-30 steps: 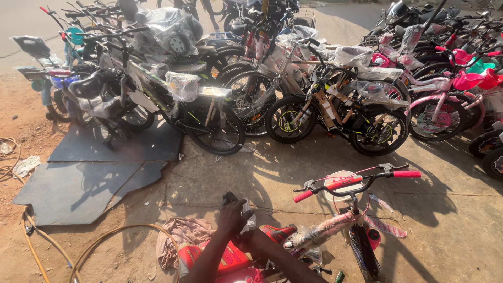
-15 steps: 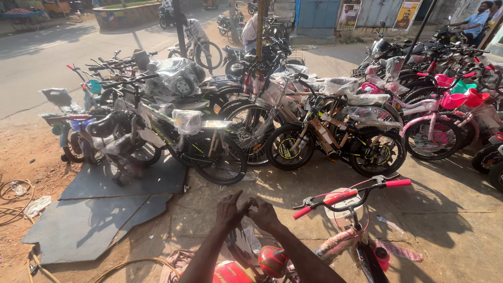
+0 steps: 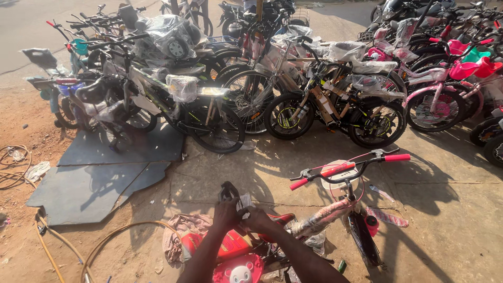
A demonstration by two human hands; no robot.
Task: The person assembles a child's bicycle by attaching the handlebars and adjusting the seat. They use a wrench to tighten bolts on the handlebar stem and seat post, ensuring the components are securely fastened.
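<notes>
- Your left hand point(image 3: 226, 214) and right hand point(image 3: 255, 217) meet, both closed round a black part with plastic wrap point(image 3: 234, 198); just above the small red bicycle point(image 3: 238, 246)
- Red-gripped handlebar point(image 3: 350, 169) to your right; parked bicycles point(image 3: 293, 94) beyond

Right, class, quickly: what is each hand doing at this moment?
Left hand: closed on a black saddle.
Right hand: on the plastic wrapping beside it; grip cannot be told.
</notes>
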